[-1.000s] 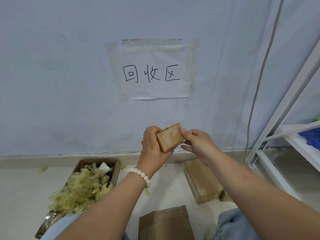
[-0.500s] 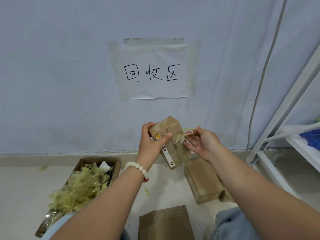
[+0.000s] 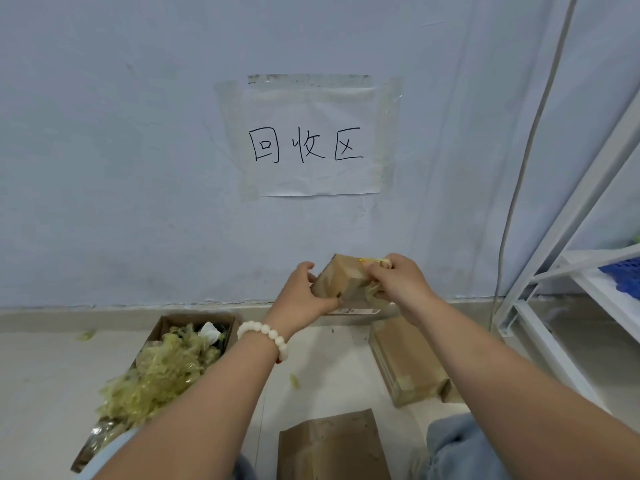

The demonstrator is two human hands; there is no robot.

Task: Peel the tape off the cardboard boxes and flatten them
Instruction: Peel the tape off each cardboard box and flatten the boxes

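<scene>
Flat cardboard [image 3: 332, 445]: on the floor nearest me, between my knees.
Scrap carton [image 3: 194, 322]: near left on the floor, open and heaped with yellowish peeled tape.
Taped box [image 3: 405, 362]: on the floor to the right, farther than the flat cardboard, below my right forearm.
Small box [image 3: 341, 280]: tilted in the air, held between both my hands.
Left hand [image 3: 299, 299]: grips the small box's left side, thumb on its near edge.
Right hand [image 3: 398, 282]: curled, pinching a tape strip [image 3: 375, 261] at the small box's upper right.
Paper sign [image 3: 311, 143]: taped to the far wall, above my hands.
</scene>
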